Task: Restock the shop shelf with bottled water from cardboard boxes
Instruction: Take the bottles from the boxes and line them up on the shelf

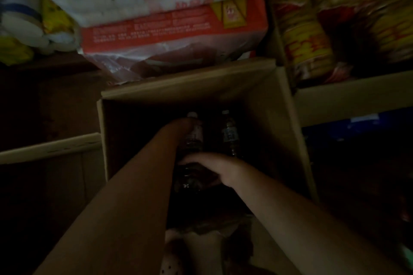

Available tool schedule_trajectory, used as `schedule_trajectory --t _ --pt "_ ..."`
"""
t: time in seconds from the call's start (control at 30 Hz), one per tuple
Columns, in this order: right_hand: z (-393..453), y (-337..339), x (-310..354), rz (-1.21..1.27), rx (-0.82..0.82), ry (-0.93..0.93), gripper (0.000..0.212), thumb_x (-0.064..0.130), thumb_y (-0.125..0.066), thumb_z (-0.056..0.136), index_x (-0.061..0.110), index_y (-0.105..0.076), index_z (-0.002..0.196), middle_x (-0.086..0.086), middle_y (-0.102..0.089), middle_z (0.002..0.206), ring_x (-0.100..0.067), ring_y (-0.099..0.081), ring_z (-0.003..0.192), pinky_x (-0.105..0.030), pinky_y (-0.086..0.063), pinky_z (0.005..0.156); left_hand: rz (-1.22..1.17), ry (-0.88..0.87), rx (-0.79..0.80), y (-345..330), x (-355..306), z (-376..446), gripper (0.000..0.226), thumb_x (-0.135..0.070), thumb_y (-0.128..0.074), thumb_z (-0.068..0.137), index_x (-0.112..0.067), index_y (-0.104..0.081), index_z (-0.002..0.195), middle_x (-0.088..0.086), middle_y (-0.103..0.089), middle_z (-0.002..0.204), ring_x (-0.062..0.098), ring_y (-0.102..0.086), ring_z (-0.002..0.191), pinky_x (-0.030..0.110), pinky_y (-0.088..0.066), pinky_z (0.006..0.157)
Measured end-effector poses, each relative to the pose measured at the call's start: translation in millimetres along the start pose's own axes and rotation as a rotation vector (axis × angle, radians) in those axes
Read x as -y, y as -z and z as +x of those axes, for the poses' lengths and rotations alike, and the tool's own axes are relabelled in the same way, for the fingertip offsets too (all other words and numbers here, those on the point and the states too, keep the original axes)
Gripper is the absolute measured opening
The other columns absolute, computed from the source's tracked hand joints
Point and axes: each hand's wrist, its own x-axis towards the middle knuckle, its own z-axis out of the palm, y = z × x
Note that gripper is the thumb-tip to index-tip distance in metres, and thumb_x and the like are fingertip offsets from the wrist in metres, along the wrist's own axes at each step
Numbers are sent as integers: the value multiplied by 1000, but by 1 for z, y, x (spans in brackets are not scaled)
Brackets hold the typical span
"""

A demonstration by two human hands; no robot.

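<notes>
both arms reach down into an open cardboard box (277, 118) that stands in front of the shop shelf (348, 98). the scene is dim and the inside of the box is mostly in shadow.

the left hand (185, 124) is deep in the box, against the upper part of a water bottle (196, 134) with a pale cap. its fingers lie on the far side of the bottle and cannot be seen, so i cannot tell how far this grip is closed or whether it really has hold of the bottle.

the right hand (214, 168) is nearer, with its fingers curled over the top of a dark bottle (190, 176) that lies low in the box, just below the first one. this grip looks closed round that bottle.

a third bottle (229, 131) stands upright just to the right of the first, untouched by either hand, with a pale cap and a light label.

behind the box, a large red and white plastic pack (174, 29) rests above its far flap. to the right, yellow and red packets (312, 35) sit on the shelf. to the left lies a white and yellow bundle (29, 29), blurred.
</notes>
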Motion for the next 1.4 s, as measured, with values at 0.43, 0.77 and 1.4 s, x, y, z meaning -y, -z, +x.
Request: schedule_trajectory --t 0.43,0.77,1.4 --pt "-204 -13 -8 130 -37 172 66 45 -88 56 16 -65 112 -5 -74 102 -23 -71 97 -45 -52 96 -154 -140 182 -5 -42 -194 54 -28 -78 76 -3 -60 120 15 -68 106 29 -68 93 39 -56 70" --pt "-403 -25 14 237 -25 534 43 32 -73 81 20 -60 120 -3 -72 111 -22 -69 103 -41 -50 98 -116 -489 361 -18 -119 -407 52 -14 -71 81 1 -54 127 19 -64 110 29 -65 95 40 -56 80" --pt "-767 79 -91 323 -483 1062 57 36 -82 67 30 -60 119 1 -70 117 -20 -66 109 -43 -44 102 345 -1035 928 -267 -175 -777 45 -37 -74 72 -13 -66 109 9 -67 105 24 -64 99 38 -53 85"
